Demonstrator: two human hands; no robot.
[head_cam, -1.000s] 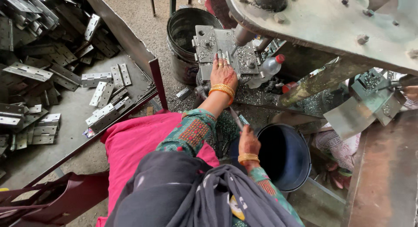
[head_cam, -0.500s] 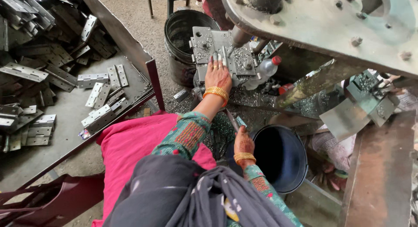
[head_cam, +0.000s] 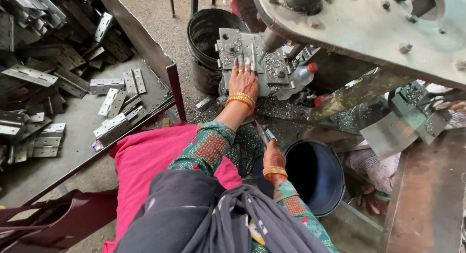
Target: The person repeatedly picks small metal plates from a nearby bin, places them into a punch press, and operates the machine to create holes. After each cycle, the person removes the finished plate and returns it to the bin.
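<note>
The left hand (head_cam: pixel 244 80) is laid flat with fingers spread on the grey perforated steel die block (head_cam: pixel 242 49) under the press ram (head_cam: pixel 271 41), so fingers could be crushed, while the right hand (head_cam: pixel 274 157) is closed around a thin metal rod (head_cam: pixel 260 133) by the blue bucket's (head_cam: pixel 335 195) rim.

The left arm was extended forward, its patterned sleeve ending at the forearm, with bangles at the wrist. The left hand (head_cam: pixel 242 81) lay palm down, fingers straight and close together, pointing away from the body. The right arm was bent close to the torso. The right hand (head_cam: pixel 274 158) was closed in a fist, knuckles up.
</note>
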